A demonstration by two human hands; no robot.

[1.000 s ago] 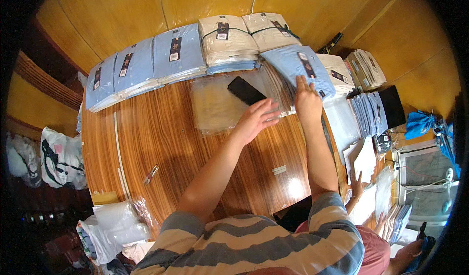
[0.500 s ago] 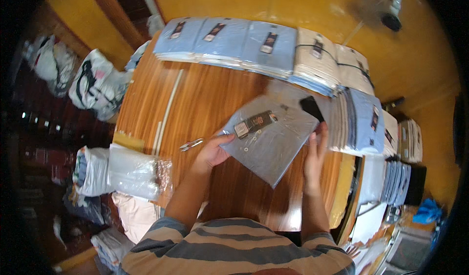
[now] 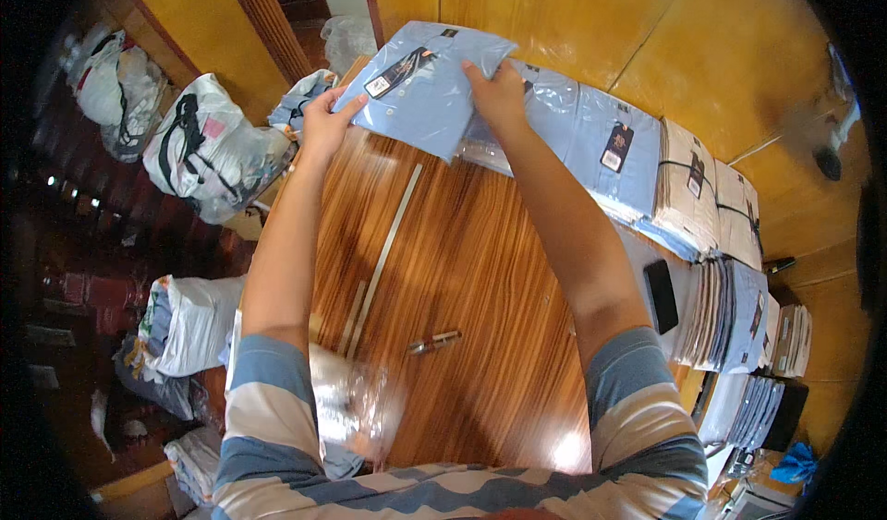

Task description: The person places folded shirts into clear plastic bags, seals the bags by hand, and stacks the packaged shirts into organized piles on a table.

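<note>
Left hand (image 3: 325, 123): fingers closed on the left edge of a light blue folded shirt in a clear bag (image 3: 420, 84). Right hand (image 3: 499, 95): gripping the same packet at its right edge, thumb side under, fingers over the top. Both arms fully stretched forward; packet held tilted at the far end of the wooden table (image 3: 462, 271), its lower edge close to the tabletop; contact cannot be told.

Just right of the right hand: row of bagged blue shirts (image 3: 601, 146) with dark hang tags, partly under the held packet. Farther right: stacks of cream shirts (image 3: 688, 192) tied with dark bands, then more upright stacks.

Nearer the body, below the right forearm: black phone (image 3: 661, 296) on a pale sheet. Between the forearms, on the wood: small pen-like object (image 3: 434, 342). Under the left elbow: crumpled clear plastic (image 3: 356, 400).

Left of the left arm, off the table: full white plastic bags (image 3: 208, 151).
</note>
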